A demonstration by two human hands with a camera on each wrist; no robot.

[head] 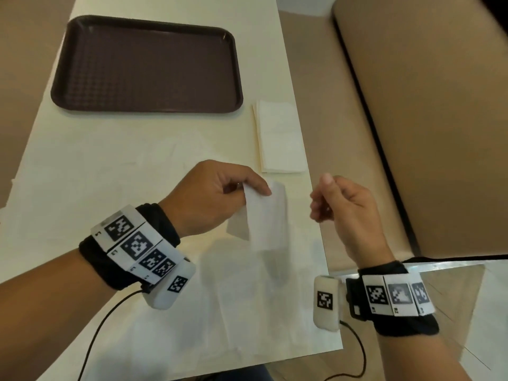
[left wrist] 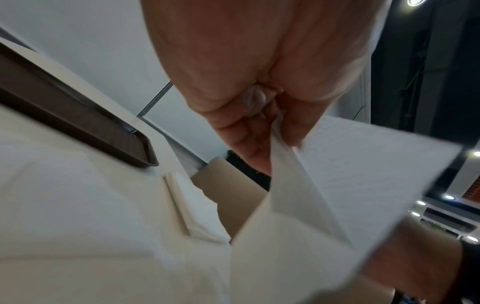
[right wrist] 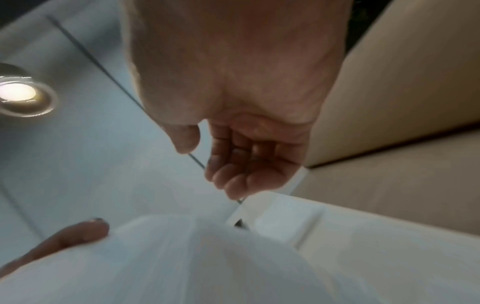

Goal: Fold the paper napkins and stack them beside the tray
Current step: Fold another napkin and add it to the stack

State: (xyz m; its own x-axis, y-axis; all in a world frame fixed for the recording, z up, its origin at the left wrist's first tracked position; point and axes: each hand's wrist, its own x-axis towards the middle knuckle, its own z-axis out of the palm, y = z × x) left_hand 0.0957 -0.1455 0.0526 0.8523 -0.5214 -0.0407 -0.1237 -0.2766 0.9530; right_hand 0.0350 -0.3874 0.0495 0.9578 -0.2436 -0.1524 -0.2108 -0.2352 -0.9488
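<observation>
Napkin [left wrist: 337, 185] lower edge motion-blurred, cut off at 6 o'clock in left wrist view. Tray [left wrist: 78, 115] cropped at 9 o'clock. Right wrist view blurred throughout.

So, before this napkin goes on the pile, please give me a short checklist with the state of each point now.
1. Left hand pinches the napkin: ok.
2. Right hand free to help: ok, holds nothing.
3. Napkin fully folded: cannot tell, its layers hang apart.
4. Stack of folded napkins beside the brown tray: ok.
5. Stack edges aligned: ok, roughly.
</observation>
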